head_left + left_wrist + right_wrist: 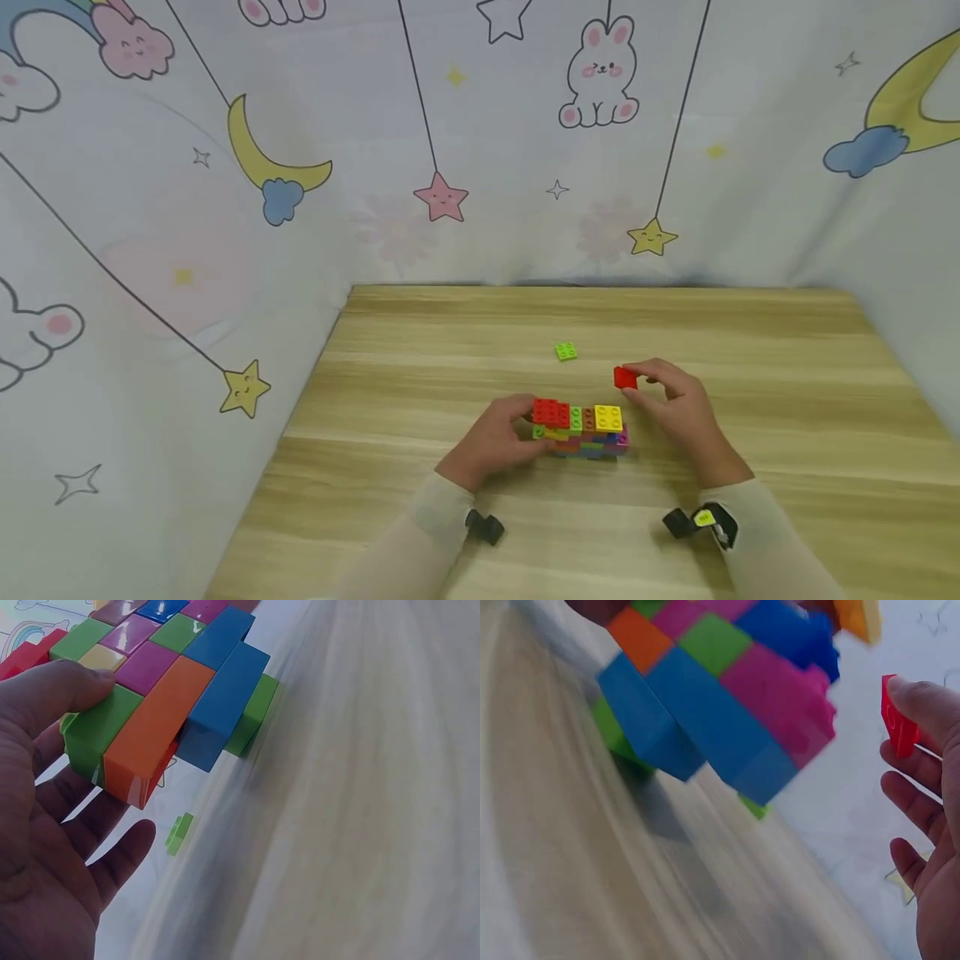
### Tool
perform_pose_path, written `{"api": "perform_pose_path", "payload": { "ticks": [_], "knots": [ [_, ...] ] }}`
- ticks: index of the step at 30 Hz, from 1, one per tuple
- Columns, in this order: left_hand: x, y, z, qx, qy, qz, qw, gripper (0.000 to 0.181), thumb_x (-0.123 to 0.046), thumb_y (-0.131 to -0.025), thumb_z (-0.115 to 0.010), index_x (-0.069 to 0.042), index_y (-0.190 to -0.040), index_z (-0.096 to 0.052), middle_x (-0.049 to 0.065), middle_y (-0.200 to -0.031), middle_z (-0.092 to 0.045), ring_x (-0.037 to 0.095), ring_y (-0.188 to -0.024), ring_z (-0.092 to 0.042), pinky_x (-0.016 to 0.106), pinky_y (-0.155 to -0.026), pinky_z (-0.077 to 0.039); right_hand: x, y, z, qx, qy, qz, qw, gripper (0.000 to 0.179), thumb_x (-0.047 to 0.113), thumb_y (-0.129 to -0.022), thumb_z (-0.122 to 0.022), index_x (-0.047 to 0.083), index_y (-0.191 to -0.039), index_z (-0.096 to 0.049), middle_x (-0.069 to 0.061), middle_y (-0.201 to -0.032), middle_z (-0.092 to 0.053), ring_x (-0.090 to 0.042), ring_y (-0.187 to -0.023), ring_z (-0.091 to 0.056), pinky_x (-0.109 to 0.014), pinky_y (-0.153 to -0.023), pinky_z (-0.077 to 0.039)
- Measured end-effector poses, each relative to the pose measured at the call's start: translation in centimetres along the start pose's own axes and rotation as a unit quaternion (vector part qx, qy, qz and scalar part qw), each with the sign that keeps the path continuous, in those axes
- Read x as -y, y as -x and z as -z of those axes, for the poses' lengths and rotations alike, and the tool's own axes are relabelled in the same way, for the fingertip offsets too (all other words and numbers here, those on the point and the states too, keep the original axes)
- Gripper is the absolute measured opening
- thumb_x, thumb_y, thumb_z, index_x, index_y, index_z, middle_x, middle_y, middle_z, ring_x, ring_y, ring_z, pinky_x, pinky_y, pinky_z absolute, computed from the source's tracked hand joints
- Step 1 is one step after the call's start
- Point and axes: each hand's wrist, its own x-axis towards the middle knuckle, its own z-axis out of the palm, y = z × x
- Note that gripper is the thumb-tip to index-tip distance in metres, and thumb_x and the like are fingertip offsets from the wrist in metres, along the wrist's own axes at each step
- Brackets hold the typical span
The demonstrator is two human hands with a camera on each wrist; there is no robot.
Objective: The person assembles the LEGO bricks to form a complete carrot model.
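Note:
A wall of stacked toy building bricks point(588, 446) in many colours stands on the table, with red, green, brown and yellow bricks along its top. My left hand point(497, 440) grips its left end, thumb on the near face and fingers behind, as the left wrist view shows on the block wall point(157, 675). Off the wall's right end and a little behind it, my right hand point(678, 412) pinches a small red brick point(626, 378) between thumb and forefinger. In the right wrist view this red brick point(899, 718) is held apart from the wall, the other fingers loosely spread.
A loose lime green brick point(566, 351) lies on the wooden table point(450, 333) behind the wall of bricks. A white cloth backdrop point(510, 108) with stars, moons and rabbits rises at the table's back and left side. Each wrist wears a small black camera point(486, 527).

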Motion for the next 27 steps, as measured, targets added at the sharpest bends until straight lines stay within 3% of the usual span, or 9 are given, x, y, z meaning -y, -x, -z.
{"api": "perform_pose_path", "payload": {
  "ticks": [3,7,10,21,27],
  "knots": [
    [0.1,-0.1,0.1,-0.005,-0.006,-0.003,1.0000,0.033,-0.024,-0.088,-0.084,-0.023,-0.119,-0.072,-0.016,-0.113,-0.071,0.008,-0.101,-0.062,0.032,-0.092,-0.053,1.9,1.1,0.6,-0.008,-0.014,0.054,0.9984,0.040,-0.006,-0.080,-0.084,0.007,-0.118,-0.077,-0.007,-0.112,-0.074,0.001,-0.105,-0.060,-0.009,-0.093,-0.045],
    [0.2,-0.2,0.3,-0.010,-0.010,-0.008,0.9999,0.034,-0.021,-0.087,-0.084,-0.021,-0.119,-0.072,-0.013,-0.114,-0.071,0.009,-0.101,-0.062,0.033,-0.092,-0.053,3.3,1.8,1.3,-0.004,-0.019,0.123,0.9922,0.049,-0.013,-0.069,-0.087,0.004,-0.114,-0.078,-0.007,-0.110,-0.073,-0.004,-0.106,-0.062,-0.010,-0.094,-0.046],
    [0.2,-0.3,0.3,-0.011,-0.005,-0.009,0.9999,0.033,-0.019,-0.087,-0.084,-0.018,-0.118,-0.072,-0.009,-0.114,-0.072,0.010,-0.101,-0.062,0.034,-0.093,-0.053,3.7,2.0,1.3,0.004,-0.019,0.150,0.9885,0.051,-0.014,-0.065,-0.089,0.004,-0.111,-0.079,-0.006,-0.109,-0.073,-0.010,-0.105,-0.063,-0.011,-0.095,-0.047],
    [-0.1,-0.3,0.3,-0.001,-0.015,0.001,0.9999,0.033,-0.020,-0.087,-0.084,-0.019,-0.118,-0.071,-0.010,-0.112,-0.071,0.009,-0.101,-0.062,0.035,-0.093,-0.053,3.6,2.7,0.6,0.013,0.020,0.165,0.9860,0.047,-0.015,-0.064,-0.089,0.002,-0.107,-0.078,-0.008,-0.105,-0.071,-0.019,-0.100,-0.064,-0.009,-0.095,-0.044],
    [-0.2,-0.3,0.1,-0.004,-0.013,0.006,0.9999,0.033,-0.019,-0.087,-0.084,-0.019,-0.117,-0.072,-0.011,-0.112,-0.071,0.009,-0.100,-0.061,0.034,-0.093,-0.053,3.9,2.8,0.8,0.028,0.022,0.153,0.9876,0.043,-0.007,-0.071,-0.090,0.006,-0.110,-0.079,-0.004,-0.109,-0.070,-0.017,-0.102,-0.062,-0.010,-0.096,-0.044]
  ]
}}
